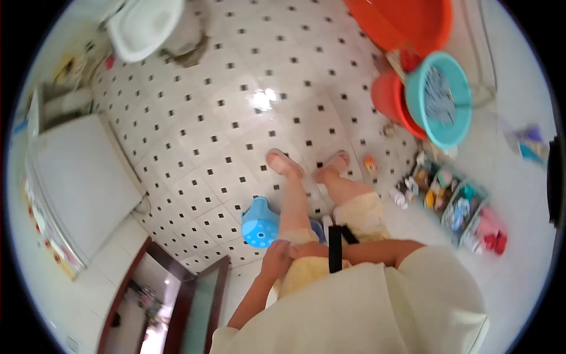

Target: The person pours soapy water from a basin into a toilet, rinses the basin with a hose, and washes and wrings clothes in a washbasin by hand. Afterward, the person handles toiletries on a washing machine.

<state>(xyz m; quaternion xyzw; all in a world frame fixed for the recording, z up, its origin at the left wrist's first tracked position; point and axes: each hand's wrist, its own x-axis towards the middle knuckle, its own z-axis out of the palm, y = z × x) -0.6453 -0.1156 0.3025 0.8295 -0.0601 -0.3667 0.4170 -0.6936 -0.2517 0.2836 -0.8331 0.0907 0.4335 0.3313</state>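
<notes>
My left hand (276,258) and my right hand (307,249) meet in front of my body, over the yellow shorts (359,215). Both look closed, with their fingers pressed together; whether anything small lies between them is hidden. A black strap (335,249) hangs across my right forearm. Just beyond my left hand stands a blue plastic stool (259,224) with a dotted top, beside my leg. My feet, in pale slippers (283,160), stand on the tiled floor (259,135).
At right, a turquoise basin (466,112) with grey cloth rests on a red bucket (386,97), near a large orange tub (413,20). A crate (453,206) holds bottles and other items. A white toilet (141,29), a white appliance (82,177) and an open door (203,307) are left.
</notes>
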